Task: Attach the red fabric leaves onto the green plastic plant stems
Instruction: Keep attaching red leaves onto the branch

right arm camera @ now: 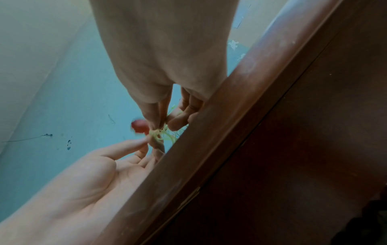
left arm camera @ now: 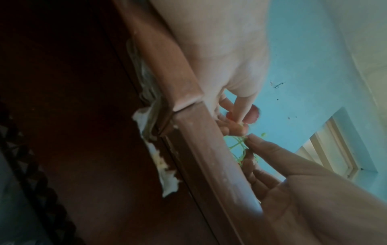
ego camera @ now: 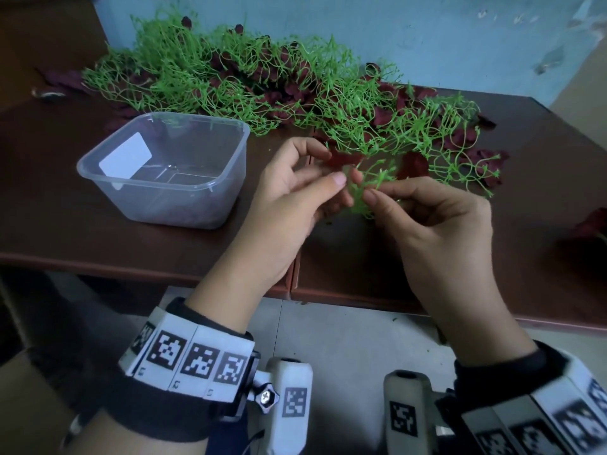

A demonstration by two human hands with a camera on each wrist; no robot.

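Above the brown table [ego camera: 98, 238], both hands meet near its front edge. My left hand [ego camera: 333, 167] pinches a small red fabric leaf [ego camera: 343, 159] between thumb and forefinger. My right hand [ego camera: 372, 197] pinches a sprig of green plastic stem [ego camera: 361, 195] just right of it, and the leaf sits against the sprig's tips. From below, the left wrist view shows the left hand [left arm camera: 236, 116] on the red leaf [left arm camera: 253, 114] above the green stem [left arm camera: 237, 144]. The right wrist view shows the right hand [right arm camera: 161, 123] on the stem [right arm camera: 165, 135], with the leaf [right arm camera: 138, 126] beside it.
A clear plastic tub [ego camera: 210, 198] with a white card inside stands left of the hands. A long heap of green stems [ego camera: 230, 73] mixed with dark red leaves [ego camera: 460, 139] runs along the back of the table by the blue wall. One more red leaf [ego camera: 591, 224] lies at the right edge.
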